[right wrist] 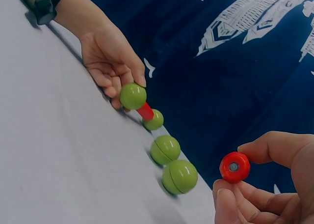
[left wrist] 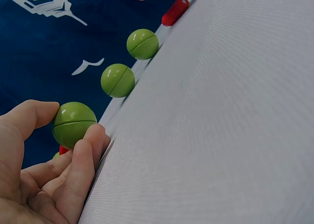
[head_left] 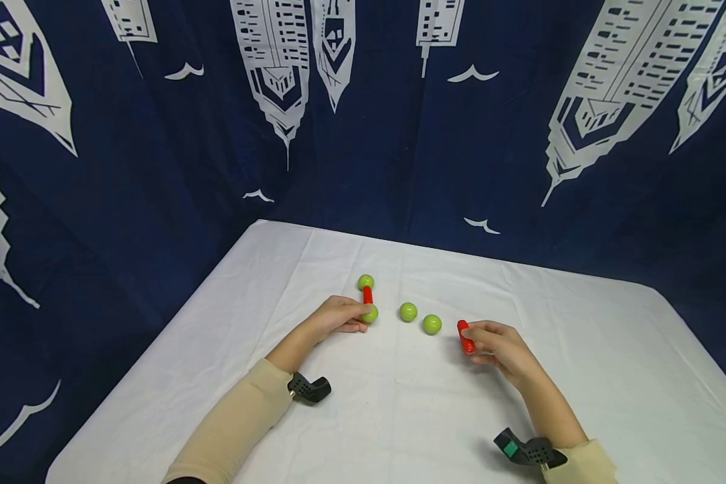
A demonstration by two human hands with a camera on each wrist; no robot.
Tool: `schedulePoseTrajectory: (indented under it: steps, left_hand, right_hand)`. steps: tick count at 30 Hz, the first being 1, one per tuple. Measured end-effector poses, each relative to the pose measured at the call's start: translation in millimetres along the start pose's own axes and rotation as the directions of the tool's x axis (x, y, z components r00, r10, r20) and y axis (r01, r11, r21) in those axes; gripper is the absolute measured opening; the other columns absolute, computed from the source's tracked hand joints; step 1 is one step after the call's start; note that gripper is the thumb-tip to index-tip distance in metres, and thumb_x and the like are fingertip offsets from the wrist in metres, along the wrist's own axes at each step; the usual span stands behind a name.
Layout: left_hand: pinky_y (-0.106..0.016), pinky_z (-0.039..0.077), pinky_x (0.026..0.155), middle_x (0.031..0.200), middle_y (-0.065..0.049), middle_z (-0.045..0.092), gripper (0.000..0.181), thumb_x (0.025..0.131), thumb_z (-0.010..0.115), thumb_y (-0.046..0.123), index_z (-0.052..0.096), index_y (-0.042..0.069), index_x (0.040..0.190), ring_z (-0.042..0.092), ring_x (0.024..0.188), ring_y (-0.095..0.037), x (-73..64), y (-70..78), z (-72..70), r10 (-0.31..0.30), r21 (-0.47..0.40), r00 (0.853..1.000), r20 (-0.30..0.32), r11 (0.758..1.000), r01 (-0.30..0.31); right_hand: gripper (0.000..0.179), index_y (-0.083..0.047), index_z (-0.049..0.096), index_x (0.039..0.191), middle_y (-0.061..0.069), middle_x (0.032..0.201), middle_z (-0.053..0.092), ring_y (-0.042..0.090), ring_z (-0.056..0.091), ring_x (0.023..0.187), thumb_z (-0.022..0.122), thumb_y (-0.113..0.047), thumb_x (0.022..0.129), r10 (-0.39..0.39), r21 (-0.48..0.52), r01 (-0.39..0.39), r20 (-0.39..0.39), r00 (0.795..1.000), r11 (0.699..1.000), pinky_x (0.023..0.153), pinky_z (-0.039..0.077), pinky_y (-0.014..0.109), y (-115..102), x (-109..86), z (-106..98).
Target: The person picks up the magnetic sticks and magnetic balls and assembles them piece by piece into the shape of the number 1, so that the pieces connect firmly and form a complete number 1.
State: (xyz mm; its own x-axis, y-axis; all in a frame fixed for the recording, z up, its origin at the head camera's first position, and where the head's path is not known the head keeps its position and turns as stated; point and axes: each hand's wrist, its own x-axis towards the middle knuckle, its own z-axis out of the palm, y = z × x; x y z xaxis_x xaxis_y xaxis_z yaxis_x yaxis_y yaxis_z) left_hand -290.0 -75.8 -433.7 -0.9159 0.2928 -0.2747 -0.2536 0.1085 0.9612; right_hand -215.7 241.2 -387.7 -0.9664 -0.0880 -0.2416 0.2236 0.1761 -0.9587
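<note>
My left hand [head_left: 337, 314] pinches a glossy green ball [left wrist: 74, 125] between thumb and fingers. From that ball a short red rod [head_left: 368, 296] runs away to a second green ball [head_left: 366, 281], the pieces touching end to end. On the right, my right hand [head_left: 501, 348] holds another red rod [right wrist: 234, 167] by its sides, its round metal-centred end facing the right wrist camera. A further red rod [left wrist: 175, 11] shows near the table surface in the left wrist view; in the head view I cannot tell it from the held one.
Two loose green balls [head_left: 408, 312] [head_left: 432, 324] rest on the white cloth-covered table [head_left: 399, 403] between the hands. Behind the table's far edge hangs a dark blue curtain [head_left: 369, 175] with white building prints. Each wrist wears a black camera mount [head_left: 310, 388].
</note>
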Motion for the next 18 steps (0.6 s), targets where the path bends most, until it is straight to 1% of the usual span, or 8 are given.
schedulePoseTrajectory:
  steps: [4,7,14,18]
  left_hand:
    - [-0.019,0.057,0.068,0.079,-0.006,0.067,0.032,0.09,0.07,0.022,0.066,-0.006,0.104,0.067,0.068,-0.01,0.2,-0.7,-0.5,0.007,0.001,1.0,0.001,1.0,-0.007]
    - [-0.02,0.057,0.068,0.079,-0.006,0.067,0.032,0.09,0.07,0.022,0.066,-0.007,0.105,0.067,0.068,-0.01,0.3,-0.6,-0.6,0.005,-0.005,1.0,0.003,1.0,-0.005]
    - [-0.018,0.056,0.067,0.08,-0.006,0.069,0.033,0.09,0.07,0.024,0.067,-0.005,0.105,0.068,0.068,-0.01,-0.7,0.1,-0.6,-0.003,0.014,1.0,-0.007,1.0,0.003]
    - [-0.018,0.056,0.067,0.079,-0.006,0.069,0.032,0.09,0.071,0.024,0.067,-0.005,0.104,0.068,0.068,-0.01,-0.5,-0.2,-0.5,-0.001,0.017,1.0,-0.008,1.0,0.001]
  right_hand:
    - [0.036,0.009,0.053,0.119,0.002,0.087,0.06,0.011,0.059,0.073,0.061,-0.015,0.094,-0.005,0.009,0.004,0.034,0.999,1.0,0.065,0.057,0.023,-1.0,-1.0,7.4]
    - [0.034,0.009,0.054,0.117,0.002,0.086,0.061,0.012,0.058,0.074,0.061,-0.015,0.093,-0.012,0.011,0.011,0.055,0.998,1.0,0.065,0.057,0.023,-1.1,-2.4,12.5]
    - [0.029,0.007,0.056,0.113,0.003,0.087,0.063,0.012,0.059,0.074,0.06,-0.014,0.093,-0.014,0.023,0.012,0.117,0.993,1.0,0.065,0.057,0.023,0.0,-3.6,22.3]
    - [0.031,0.009,0.055,0.113,0.005,0.089,0.063,0.014,0.059,0.077,0.062,-0.014,0.093,-0.038,0.004,0.038,0.136,0.99,0.999,0.066,0.057,0.024,2.4,-3.5,27.1]
